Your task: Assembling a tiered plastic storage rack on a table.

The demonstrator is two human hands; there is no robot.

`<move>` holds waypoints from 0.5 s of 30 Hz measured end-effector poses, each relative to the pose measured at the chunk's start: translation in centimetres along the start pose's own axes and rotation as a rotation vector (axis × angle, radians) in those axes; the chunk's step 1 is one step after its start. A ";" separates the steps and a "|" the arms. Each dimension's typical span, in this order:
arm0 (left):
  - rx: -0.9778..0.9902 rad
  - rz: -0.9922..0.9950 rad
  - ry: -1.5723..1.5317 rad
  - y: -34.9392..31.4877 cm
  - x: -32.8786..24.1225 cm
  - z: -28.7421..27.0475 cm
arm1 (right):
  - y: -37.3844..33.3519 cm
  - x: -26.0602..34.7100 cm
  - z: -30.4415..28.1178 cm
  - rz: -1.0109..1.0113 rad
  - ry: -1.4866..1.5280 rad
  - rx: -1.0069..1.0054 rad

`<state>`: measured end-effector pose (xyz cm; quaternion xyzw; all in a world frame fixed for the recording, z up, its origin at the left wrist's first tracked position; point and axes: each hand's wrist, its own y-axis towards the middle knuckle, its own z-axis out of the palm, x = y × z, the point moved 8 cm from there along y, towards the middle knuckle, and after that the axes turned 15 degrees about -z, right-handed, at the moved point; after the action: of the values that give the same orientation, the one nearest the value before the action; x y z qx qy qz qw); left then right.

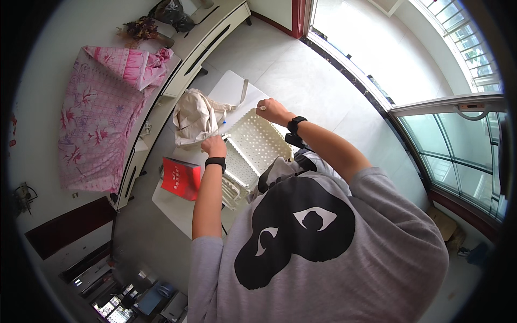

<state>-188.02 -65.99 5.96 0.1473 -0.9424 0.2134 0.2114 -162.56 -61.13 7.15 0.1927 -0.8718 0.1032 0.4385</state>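
Note:
A cream plastic basket (256, 141) with perforated walls and scalloped rims sits in front of me on a white table (229, 86). My right hand (273, 112) is closed at its far corner, where a small round pale spot shows by the fingers. Closed at the basket's left corner is my left hand (214, 145), its fingertips partly hidden. Just beyond that hand slumps a cream canvas bag (195, 119), its strap trailing over the table. A red paper bag (182, 178) stands beside my left forearm. My shirt hides the basket's near end.
Along the left wall runs a long low cabinet (188, 54), with a pink floral cloth (99, 118) draped over something by it. Dried flowers (141, 28) and a dark plastic bag (175, 16) lie at its far end. Sliding glass doors (452, 151) are on the right.

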 end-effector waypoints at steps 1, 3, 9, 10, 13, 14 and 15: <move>-0.060 0.007 0.010 0.2 0.0 -0.1 | -0.3 0.3 0.2 -0.032 -0.002 0.016; -0.079 0.006 0.031 0.3 -0.4 -0.6 | -0.8 0.5 0.0 -0.114 -0.027 -0.068; -0.106 0.111 0.224 0.8 -1.5 -1.2 | 0.3 0.8 0.2 -0.029 0.004 0.096; -0.154 0.136 0.230 0.8 -1.7 -1.6 | 0.8 0.9 0.2 -0.035 -0.010 0.114; -0.202 0.163 0.248 1.0 -2.3 -2.6 | 2.0 1.0 0.5 -0.043 -0.043 0.150; -0.217 0.178 0.263 1.1 -2.4 -2.7 | 2.3 1.1 0.7 -0.033 -0.065 0.164; -0.231 0.195 0.278 1.0 -2.6 -2.8 | 2.5 1.1 0.9 -0.023 -0.085 0.178</move>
<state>-185.22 -63.30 6.75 -0.0006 -0.9322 0.1416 0.3332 -164.85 -59.44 7.48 0.2452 -0.8747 0.1670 0.3832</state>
